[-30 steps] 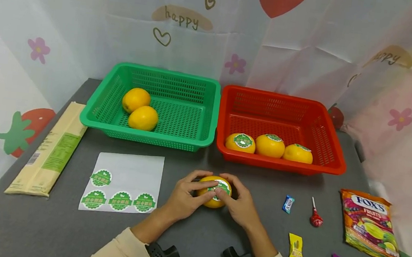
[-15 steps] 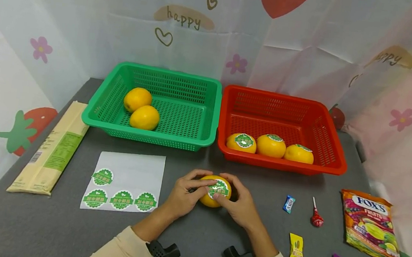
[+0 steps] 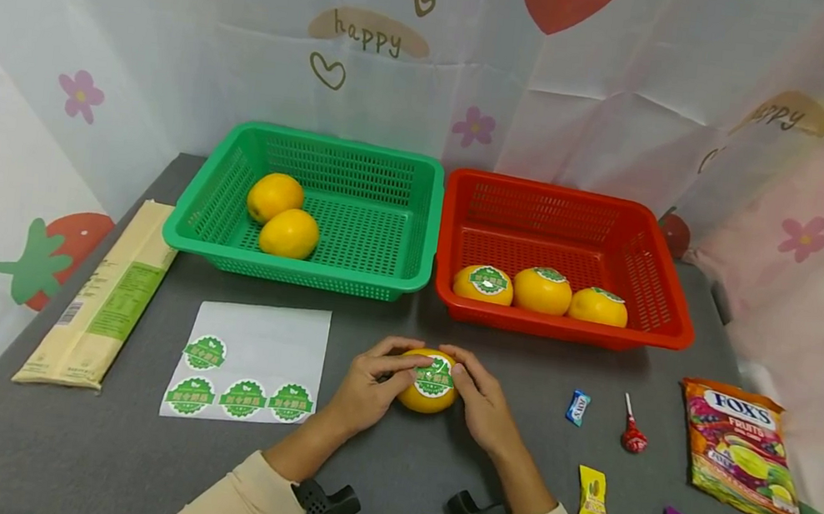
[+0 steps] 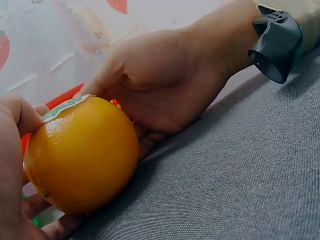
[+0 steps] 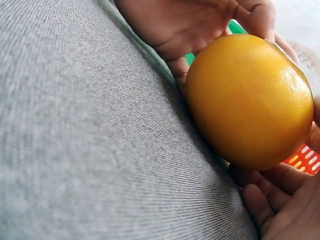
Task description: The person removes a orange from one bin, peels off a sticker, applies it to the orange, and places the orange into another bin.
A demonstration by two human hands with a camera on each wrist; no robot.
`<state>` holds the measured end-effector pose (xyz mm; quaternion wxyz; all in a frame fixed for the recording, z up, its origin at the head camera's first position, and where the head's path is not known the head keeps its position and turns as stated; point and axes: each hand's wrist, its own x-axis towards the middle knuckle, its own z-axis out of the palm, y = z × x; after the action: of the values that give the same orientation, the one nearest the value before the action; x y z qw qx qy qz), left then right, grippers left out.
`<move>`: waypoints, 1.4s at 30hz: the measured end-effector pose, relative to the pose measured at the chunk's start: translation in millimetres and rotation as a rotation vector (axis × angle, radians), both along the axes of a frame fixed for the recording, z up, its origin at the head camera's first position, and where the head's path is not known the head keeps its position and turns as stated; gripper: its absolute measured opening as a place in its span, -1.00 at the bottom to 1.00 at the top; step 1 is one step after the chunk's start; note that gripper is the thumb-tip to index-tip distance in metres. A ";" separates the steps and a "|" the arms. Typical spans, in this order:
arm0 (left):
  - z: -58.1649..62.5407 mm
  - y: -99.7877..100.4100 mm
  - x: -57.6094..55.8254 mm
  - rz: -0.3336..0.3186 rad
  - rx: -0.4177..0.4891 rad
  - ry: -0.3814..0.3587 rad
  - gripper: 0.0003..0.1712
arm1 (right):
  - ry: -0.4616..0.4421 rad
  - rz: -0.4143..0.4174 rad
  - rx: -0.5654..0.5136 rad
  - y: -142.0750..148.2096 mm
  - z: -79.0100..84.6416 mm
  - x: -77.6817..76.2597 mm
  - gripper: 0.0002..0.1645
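Note:
An orange (image 3: 425, 404) rests on the grey table between both hands, a round green-and-white sticker (image 3: 435, 379) on its top. My left hand (image 3: 369, 382) holds its left side, one finger lying over the sticker. Around the right side curl the fingers of my right hand (image 3: 483, 400), its thumb close to the sticker's right edge. In the left wrist view, the near edge of the sticker stands slightly off the peel of the orange (image 4: 85, 160). The right wrist view shows bare peel on the orange (image 5: 247, 102), with fingers low against it.
Two plain oranges (image 3: 289, 233) lie in a green basket (image 3: 411, 269). Stickered oranges (image 3: 541, 292) sit in a red basket (image 3: 646, 328). A sticker sheet (image 3: 260, 341) and long packet (image 3: 102, 300) lie left; small sweets (image 3: 592, 497), a lollipop (image 3: 634, 438) and a candy bag (image 3: 738, 450) lie right.
The right thumb has slid off the sticker to the right, uncovering more of it. The left thumb has drawn back from the sticker to the orange's left side.

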<state>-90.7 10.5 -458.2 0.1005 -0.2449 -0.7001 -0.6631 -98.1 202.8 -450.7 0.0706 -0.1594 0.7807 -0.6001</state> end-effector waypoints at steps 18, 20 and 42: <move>1.4 1.7 2.4 -0.016 -0.057 0.136 -0.74 | -0.067 -0.110 -0.016 -9.1 10.0 3.8 -0.74; 0.8 1.5 2.6 -0.022 -0.054 0.124 -0.74 | -0.068 -0.129 -0.020 -8.4 8.7 3.1 -0.71; -4.6 3.0 -1.3 0.043 -0.061 0.109 -0.64 | 0.274 0.116 -0.003 -1.2 -1.7 4.1 -0.49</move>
<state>-91.9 13.5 -462.8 0.1451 -0.2683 -0.7187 -0.6249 -94.0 201.6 -452.4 -0.0026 -0.2847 0.7715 -0.5689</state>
